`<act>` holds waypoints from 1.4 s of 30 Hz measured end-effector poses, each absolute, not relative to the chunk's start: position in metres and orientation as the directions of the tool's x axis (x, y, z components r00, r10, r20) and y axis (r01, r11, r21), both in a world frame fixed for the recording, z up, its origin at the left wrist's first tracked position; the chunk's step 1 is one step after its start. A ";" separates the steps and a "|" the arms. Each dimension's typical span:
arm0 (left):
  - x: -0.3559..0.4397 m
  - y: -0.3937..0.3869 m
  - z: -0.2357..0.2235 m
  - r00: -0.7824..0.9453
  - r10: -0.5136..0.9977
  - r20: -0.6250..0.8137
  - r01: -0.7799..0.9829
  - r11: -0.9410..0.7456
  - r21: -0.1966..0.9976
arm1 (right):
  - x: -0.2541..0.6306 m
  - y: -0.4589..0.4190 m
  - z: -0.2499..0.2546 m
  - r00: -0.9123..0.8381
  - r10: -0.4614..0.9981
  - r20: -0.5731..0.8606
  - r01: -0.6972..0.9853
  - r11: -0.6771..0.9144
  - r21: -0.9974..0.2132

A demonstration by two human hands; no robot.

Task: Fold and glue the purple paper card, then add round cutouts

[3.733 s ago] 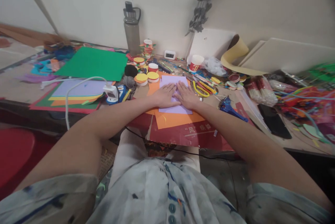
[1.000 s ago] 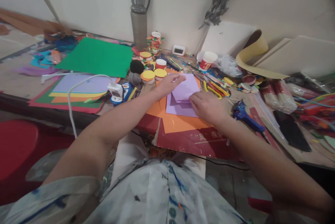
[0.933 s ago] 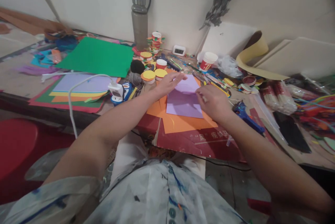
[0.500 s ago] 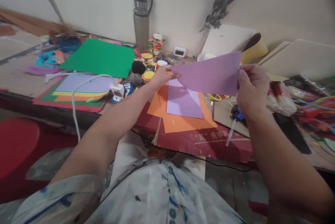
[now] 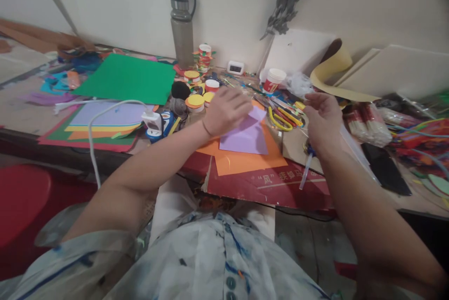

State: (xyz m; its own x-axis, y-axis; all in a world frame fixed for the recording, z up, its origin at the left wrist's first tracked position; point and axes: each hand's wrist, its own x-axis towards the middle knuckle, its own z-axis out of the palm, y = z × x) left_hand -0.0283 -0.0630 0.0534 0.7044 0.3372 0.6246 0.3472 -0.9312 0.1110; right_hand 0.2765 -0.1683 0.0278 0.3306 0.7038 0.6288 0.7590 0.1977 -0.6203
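My left hand [image 5: 229,110] reaches over a purple sheet of paper [image 5: 243,143], slightly blurred, fingers bent down. A pale purple corner stands raised beside its fingertips, seemingly pinched; the grip itself is partly hidden. Beneath the purple paper lie orange sheets [image 5: 273,157] on a red board [image 5: 231,185]. To the right, my right hand [image 5: 322,115] hovers beside yellow-handled scissors [image 5: 280,122]. Its thumb and fingers are apart, with nothing visible between them. A pale sheet [image 5: 356,152] lies partly behind the right forearm. Below the right hand is a blue glue gun-like tool with a clear stick [image 5: 307,173].
On the left are a green sheet [image 5: 128,80], stacked coloured papers [image 5: 105,115] and a white cable with a plug [image 5: 153,122]. Behind stand a grey bottle [image 5: 181,38], a paper cup [image 5: 273,80] and small yellow-topped pieces [image 5: 194,101]. A black phone [image 5: 386,169] lies right.
The purple sheet stretched between both hands has left that place. A pale sheet now shows by the right forearm. My left hand has moved right and down onto the lower purple paper.
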 end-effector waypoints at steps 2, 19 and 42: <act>-0.021 -0.089 0.049 0.838 0.254 0.483 0.312 -0.949 -0.042 | 0.262 -0.174 0.031 0.380 0.705 0.599 0.731 0.169 -0.662; -0.004 -0.064 0.019 0.852 0.503 0.141 0.405 -0.806 0.432 | 0.200 -0.174 0.007 -0.201 0.929 0.311 0.912 0.293 -0.287; -0.016 -0.028 0.011 0.834 0.506 0.219 0.405 -0.832 0.380 | 0.238 -0.174 0.006 0.266 0.907 0.325 0.776 -0.001 -0.631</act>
State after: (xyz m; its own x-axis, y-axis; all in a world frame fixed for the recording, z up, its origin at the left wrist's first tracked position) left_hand -0.0158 -0.0280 0.0114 0.8339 0.5064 0.2193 0.4050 -0.8316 0.3801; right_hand 0.2379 -0.1735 0.0064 0.2657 0.9075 0.3253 0.7758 -0.0010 -0.6310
